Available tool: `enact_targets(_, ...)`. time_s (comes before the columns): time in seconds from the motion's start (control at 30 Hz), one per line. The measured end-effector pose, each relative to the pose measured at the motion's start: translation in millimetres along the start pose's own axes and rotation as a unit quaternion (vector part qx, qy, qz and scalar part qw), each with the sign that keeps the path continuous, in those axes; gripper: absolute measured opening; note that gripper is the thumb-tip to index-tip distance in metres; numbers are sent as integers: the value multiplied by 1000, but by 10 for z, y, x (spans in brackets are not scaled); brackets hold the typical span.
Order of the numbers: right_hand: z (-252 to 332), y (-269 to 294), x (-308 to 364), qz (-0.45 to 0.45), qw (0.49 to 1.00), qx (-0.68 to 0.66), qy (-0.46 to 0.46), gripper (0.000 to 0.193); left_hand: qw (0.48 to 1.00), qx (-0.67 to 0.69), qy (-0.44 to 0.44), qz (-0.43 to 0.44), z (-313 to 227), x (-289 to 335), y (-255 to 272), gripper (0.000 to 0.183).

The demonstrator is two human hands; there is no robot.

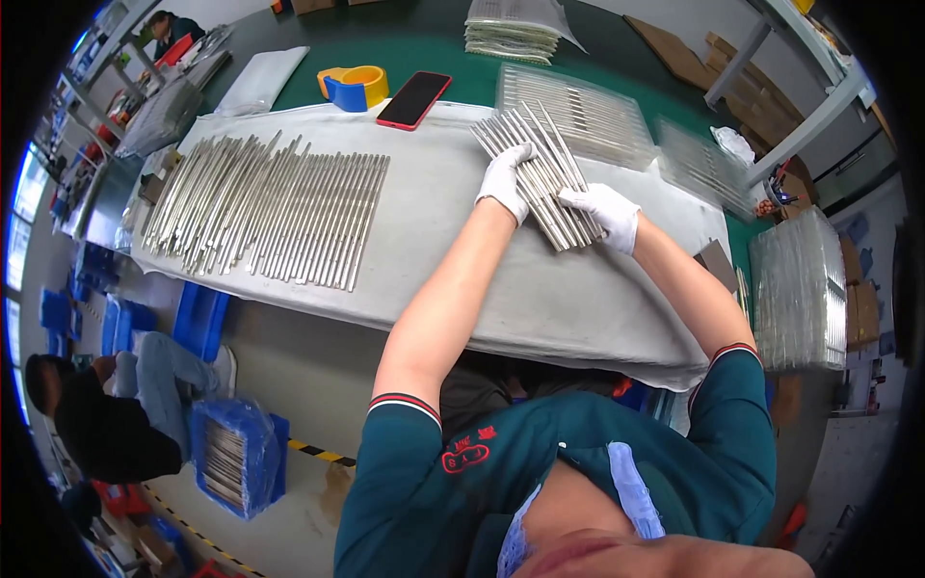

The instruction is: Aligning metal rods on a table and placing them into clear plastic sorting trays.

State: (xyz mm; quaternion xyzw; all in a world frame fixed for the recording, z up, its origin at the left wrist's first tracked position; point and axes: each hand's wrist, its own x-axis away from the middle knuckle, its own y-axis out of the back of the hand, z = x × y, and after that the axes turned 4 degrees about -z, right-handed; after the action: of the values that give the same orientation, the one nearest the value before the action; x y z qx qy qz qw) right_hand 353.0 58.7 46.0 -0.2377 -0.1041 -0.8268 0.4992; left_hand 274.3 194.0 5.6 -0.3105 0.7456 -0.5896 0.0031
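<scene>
A bundle of several thin silver metal rods [541, 173] is held slantwise over the cloth-covered table. My left hand [506, 181], in a white glove, is closed around the bundle's left side, thumb across the rods. Gloved in white too, my right hand [605, 214] grips the lower right part of the bundle. A couple of rods stick out above the others at the top. To the left, many similar metal rods [318, 217] lie side by side on the grey-white cloth [424, 241]. Behind the bundle is a clear plastic tray [617, 120] with rods in rows.
At the back lie a red-edged phone [414, 100], a yellow-and-blue tape roll [355, 87] and stacked trays [511, 37]. Another clear tray [703, 164] and a tall tray stack [798, 289] are at right. A seated person [116, 405] is beside a blue crate [279, 462] at lower left.
</scene>
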Motion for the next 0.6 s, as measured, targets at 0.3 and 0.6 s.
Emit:
enact_targets(0.3, -27, -2, 95, -34, 997, 47, 50, 28, 997, -66, -41, 15, -46, 18, 2, 19)
enact_targets(0.6, -59, 189, 250, -82, 993, 3, 91, 32, 998, -17, -17, 55, -57, 39, -13, 24)
